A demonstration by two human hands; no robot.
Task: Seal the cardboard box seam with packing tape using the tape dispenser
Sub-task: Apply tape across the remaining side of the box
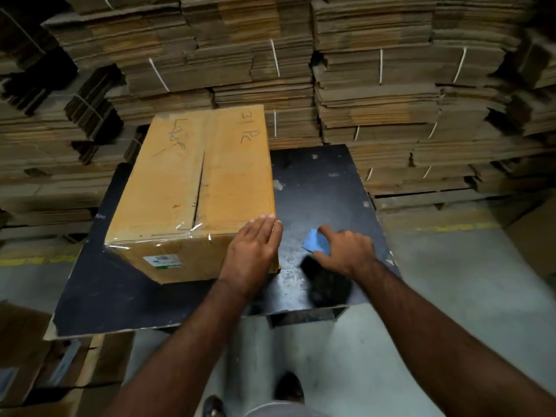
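Observation:
A brown cardboard box [192,188] with handwriting on its top lies on a black table [319,182]. Its centre seam gapes open along the middle, and clear tape runs over the near top edge. My left hand [255,251] lies flat with straight fingers against the box's near right corner. My right hand [343,248] holds the tape dispenser [316,245] just right of the box, above the table; its blue part shows between my fingers and a dark blurred part hangs below my palm.
Tall stacks of flattened cardboard [376,85], tied with white string, wall in the far side and the left. Flat cartons [36,362] lie on the grey floor at lower left. My shoes [288,386] show below the table's near edge.

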